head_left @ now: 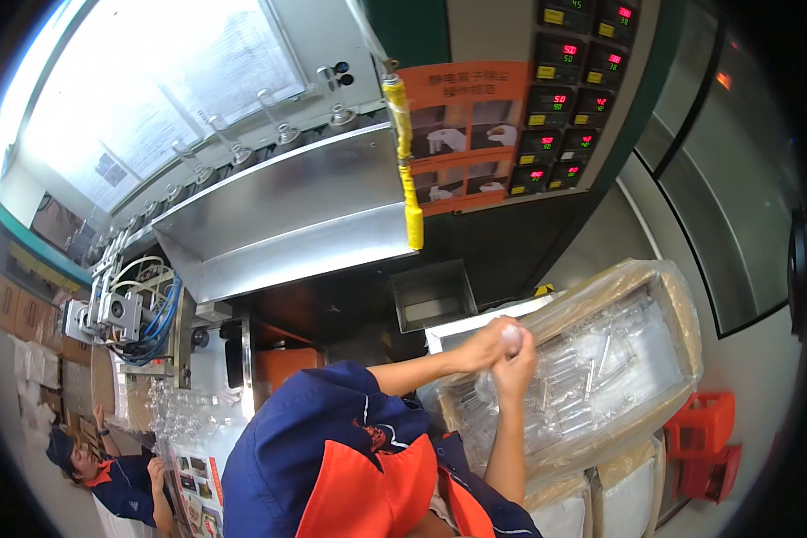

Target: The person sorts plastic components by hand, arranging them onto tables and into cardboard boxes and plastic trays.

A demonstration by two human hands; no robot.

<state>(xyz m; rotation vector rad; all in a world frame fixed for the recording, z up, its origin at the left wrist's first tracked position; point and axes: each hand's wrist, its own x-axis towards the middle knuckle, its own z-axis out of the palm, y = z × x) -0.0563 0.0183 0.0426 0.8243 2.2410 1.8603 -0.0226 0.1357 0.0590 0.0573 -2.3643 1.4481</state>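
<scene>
My left hand (484,348) and my right hand (516,366) are closed together over the near left corner of a carton. Between them shows a small whitish, rounded thing (511,335); the fingers cover most of it and its kind cannot be made out. Just right of my hands is the large carton (686,323), lined with clear plastic film. In it lie many clear tube-like pieces (590,377), loose and overlapping.
A metal chute (287,215) and a hanging yellow-wrapped nozzle (412,202) are ahead. Clear pieces stand on round holders (287,134) behind the chute. A machine head (121,309) and a co-worker (121,480) are at left. Red stools (704,426) stand at right.
</scene>
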